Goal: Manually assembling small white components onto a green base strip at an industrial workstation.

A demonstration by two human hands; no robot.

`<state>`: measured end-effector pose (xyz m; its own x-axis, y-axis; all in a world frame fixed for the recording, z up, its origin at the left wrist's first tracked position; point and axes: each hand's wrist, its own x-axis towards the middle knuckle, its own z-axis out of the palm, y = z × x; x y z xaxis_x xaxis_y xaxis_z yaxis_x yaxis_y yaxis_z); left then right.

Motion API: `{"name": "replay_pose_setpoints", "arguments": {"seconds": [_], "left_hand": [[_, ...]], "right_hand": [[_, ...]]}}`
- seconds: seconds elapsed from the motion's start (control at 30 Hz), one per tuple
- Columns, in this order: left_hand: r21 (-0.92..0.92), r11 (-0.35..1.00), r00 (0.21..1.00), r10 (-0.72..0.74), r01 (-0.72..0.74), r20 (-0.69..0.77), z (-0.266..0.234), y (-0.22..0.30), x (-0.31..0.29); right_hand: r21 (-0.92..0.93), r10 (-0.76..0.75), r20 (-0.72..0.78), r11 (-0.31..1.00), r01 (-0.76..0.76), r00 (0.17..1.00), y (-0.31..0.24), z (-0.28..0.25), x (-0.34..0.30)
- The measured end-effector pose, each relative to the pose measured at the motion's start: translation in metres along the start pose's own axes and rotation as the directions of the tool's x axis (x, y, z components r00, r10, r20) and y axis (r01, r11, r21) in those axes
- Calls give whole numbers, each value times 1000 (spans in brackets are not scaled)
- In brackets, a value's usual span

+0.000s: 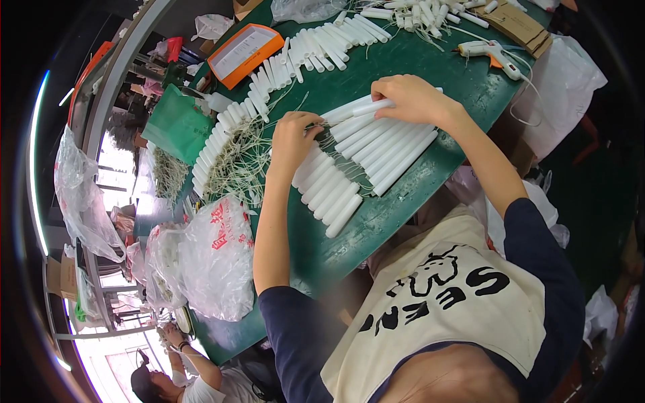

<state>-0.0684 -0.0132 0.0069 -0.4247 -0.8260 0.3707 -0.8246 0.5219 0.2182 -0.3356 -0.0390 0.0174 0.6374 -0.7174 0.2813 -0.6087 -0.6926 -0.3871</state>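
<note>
My right hand is closed around a white tube at the far end of a fanned row of white tubes on the table. My left hand has its thumb and fingers pinched near the left ends of the uppermost tubes; what lies between the fingertips is too small to make out. Below it, a second row of shorter white tubes lies slanted. Thin pale wires run in the gap between both rows.
On the green table, more white tubes curve along the far side, beside tangled wires. An orange box, a glue gun with its cord and plastic bags stand around. Another person works at lower left.
</note>
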Motion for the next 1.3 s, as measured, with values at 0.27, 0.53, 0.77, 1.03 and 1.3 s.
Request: {"name": "replay_pose_setpoints", "arguments": {"seconds": [0.27, 0.53, 0.77, 1.03, 1.3], "left_hand": [[-52, 997, 997, -52, 50, -49, -1, -7, 0], [-114, 984, 990, -137, 140, 34, 1, -6, -3], [-90, 995, 998, -40, 35, -50, -2, -7, -9], [-26, 999, 999, -38, 39, 30, -4, -11, -8], [-289, 942, 951, -232, 168, -203, 3, -17, -11]], "right_hand": [[-8, -63, -43, 998, 63, 997, -11, 12, 11], [-131, -103, -97, 987, 90, 990, -30, 36, 41], [-128, -144, -143, 984, 126, 979, -21, 50, 45], [-150, -169, -172, 978, 144, 970, -18, 52, 47], [13, -104, -35, 994, 105, 994, -22, 47, 52]]}}
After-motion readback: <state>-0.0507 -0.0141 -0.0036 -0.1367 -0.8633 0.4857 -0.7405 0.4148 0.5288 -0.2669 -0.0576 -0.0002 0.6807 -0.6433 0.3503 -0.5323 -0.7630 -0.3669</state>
